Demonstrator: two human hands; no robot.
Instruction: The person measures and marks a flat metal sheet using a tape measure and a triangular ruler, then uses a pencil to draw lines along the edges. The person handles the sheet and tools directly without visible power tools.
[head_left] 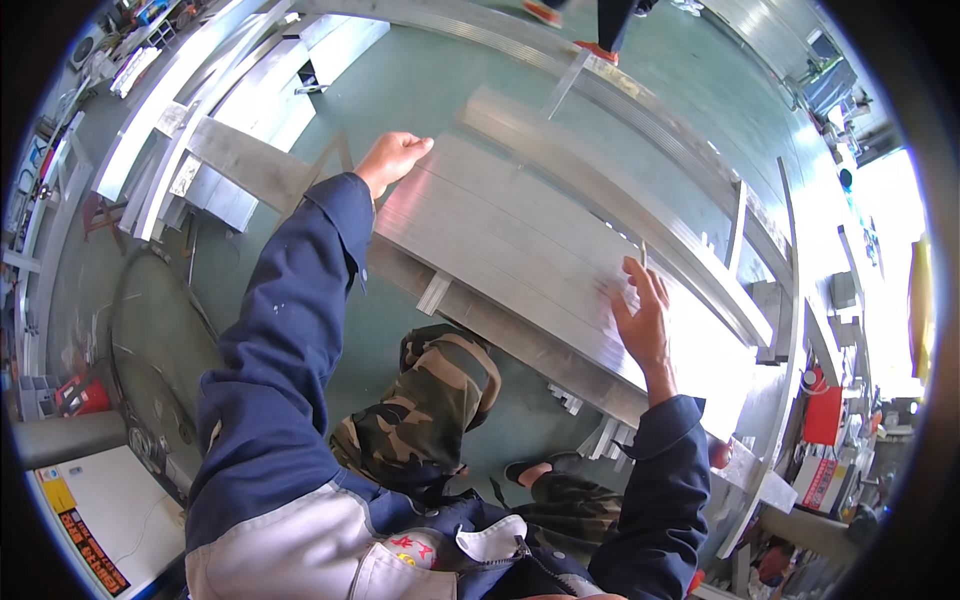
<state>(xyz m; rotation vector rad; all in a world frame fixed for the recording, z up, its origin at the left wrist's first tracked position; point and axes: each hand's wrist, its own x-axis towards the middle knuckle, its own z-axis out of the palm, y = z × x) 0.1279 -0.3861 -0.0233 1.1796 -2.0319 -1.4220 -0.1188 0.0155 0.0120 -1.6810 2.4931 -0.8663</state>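
Far left of the frame, there's a white cabinet top (105,505) with a yellow and black label in the lower corner, and a red box (82,396) just above it. Up in the upper left, long pale aluminium bars (190,95) lie stacked side by side across the green floor (420,85).

Moving in now: the blue sleeve (290,340) runs up from the bottom edge, and at its end the left hand (392,157) sits on the near left end of the wide stack of silvery ribbed aluminium profiles (520,235). Its fingers are curled together, closed over the edge of the stack. That stack fills the centre of the frame, running slantwise from upper left to lower right, and it rests on a grey metal beam (500,330) that passes beneath it.

Below the stack, camouflage trousers (430,400) and a dark sandal (540,468) show over the green floor.

Right of centre, the right hand (643,315) lies flat on top of the same stack, palm down, fingers spread and pointing up the frame, near its right-hand end. Just beyond it a longer aluminium rail (640,215) runs parallel to the stack.

At the far right edge, red containers (823,415) and small clutter line the wall, in bright glare. At the very top, another person's orange-soled shoes (596,50) stand on the floor.
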